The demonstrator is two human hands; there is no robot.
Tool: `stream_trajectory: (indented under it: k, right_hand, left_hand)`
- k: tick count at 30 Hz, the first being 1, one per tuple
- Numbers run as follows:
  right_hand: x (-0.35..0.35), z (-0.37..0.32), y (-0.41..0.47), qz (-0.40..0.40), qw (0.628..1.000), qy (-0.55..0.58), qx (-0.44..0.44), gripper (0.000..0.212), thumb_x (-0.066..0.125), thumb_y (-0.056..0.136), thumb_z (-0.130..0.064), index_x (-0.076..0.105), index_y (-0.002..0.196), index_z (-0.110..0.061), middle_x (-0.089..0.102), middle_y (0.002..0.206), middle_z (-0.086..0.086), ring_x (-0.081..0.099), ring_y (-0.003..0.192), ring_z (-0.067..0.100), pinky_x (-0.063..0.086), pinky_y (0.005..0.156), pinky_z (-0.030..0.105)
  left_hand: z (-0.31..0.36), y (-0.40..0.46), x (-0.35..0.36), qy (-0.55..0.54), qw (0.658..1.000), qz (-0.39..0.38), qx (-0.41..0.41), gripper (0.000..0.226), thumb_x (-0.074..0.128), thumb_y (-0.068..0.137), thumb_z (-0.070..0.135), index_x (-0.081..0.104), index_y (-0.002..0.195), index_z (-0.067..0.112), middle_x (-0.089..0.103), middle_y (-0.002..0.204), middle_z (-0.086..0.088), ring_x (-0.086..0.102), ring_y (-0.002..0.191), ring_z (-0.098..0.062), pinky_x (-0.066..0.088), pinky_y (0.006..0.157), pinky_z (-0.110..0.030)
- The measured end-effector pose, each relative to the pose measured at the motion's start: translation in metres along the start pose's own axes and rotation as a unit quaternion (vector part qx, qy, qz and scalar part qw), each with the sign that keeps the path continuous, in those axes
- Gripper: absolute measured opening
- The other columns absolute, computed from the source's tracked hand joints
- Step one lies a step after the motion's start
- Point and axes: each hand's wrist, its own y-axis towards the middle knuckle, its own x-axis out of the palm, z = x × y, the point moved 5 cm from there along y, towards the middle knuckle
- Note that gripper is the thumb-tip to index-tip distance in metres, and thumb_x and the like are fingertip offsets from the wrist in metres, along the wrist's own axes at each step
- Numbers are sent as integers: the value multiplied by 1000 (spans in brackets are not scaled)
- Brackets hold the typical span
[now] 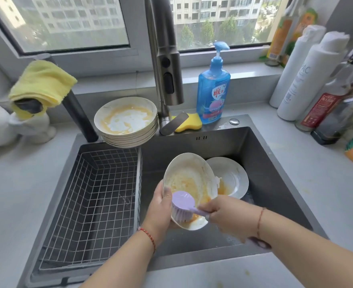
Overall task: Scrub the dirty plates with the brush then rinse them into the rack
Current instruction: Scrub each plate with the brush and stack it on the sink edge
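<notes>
While your left hand grips the near-left rim of a dirty plate, thumb hooked over the edge, you hold that plate tilted above the sink in the lower middle of the frame. Its face is smeared with orange-yellow sauce. Your right hand is curled round the handle of a lilac brush, and the bristles press against the lower part of the plate.

Behind it, to the right, a second plate lies in the sink basin with a pool of the same orange sauce at its near-left side; the tilted plate overlaps its left edge, though you can't tell whether they touch.

At the left of the sink sits a wire rack, with no plates in it. Just above it, on the sink's back edge, stands a stack of plates; the top one holds a yellow-and-white smear, and the number below is hard to count, perhaps six or so.

Right of the faucet a blue soap bottle stands about full, with a yellow sponge at its foot. A yellow cloth hangs in the upper left, and several bottles crowd the right edge.
</notes>
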Motion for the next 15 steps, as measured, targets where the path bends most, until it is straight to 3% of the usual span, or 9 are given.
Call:
stream_trajectory:
  k: [2,4,7,10,13,15]
  right_hand:
    - [-3,-7,0,-9,999,44,-20,25,40,91,-21,63,82,-27,38,58,3,34,46,22,30,42,24]
    - [-8,-9,1,9,996,85,-28,34,42,91,-17,66,95,-40,42,57,1,38,43,21,32,43,24]
    - [-15,-6,6,84,990,106,-26,42,39,95,-15,57,125,-39,43,59,-2,39,39,8,33,37,19]
    - [-30,3,12,155,988,-20,-2,51,32,96,-16,41,138,-44,45,62,-2,38,47,13,33,40,20]
    - [-39,19,4,122,964,-228,60,50,31,97,-9,36,143,-26,34,65,-4,32,51,10,25,43,20]
    - [-34,30,-3,61,956,-274,80,41,33,95,-8,46,133,-16,36,69,-3,36,55,13,31,47,21]
  left_hand:
    - [2,-1,-3,11,1000,-5,4,34,37,98,51,53,125,39,67,122,8,60,117,-13,47,105,-42]
    - [2,0,-4,8,1000,-8,-8,40,37,94,57,51,128,40,66,124,10,60,119,-14,48,104,-46]
    - [-1,-4,4,-8,999,-21,-41,33,34,99,57,51,125,45,67,122,5,69,106,-22,59,83,-51]
    - [-1,-10,13,-47,995,-27,-88,35,32,101,56,50,126,39,70,117,-1,74,91,-27,60,62,-47]
    - [1,-7,11,-58,996,-12,-62,41,36,94,60,51,124,37,69,120,-1,71,102,-28,59,77,-56]
    - [6,-4,7,-53,998,-3,-45,51,40,84,65,51,125,38,68,123,0,67,110,-28,54,91,-58]
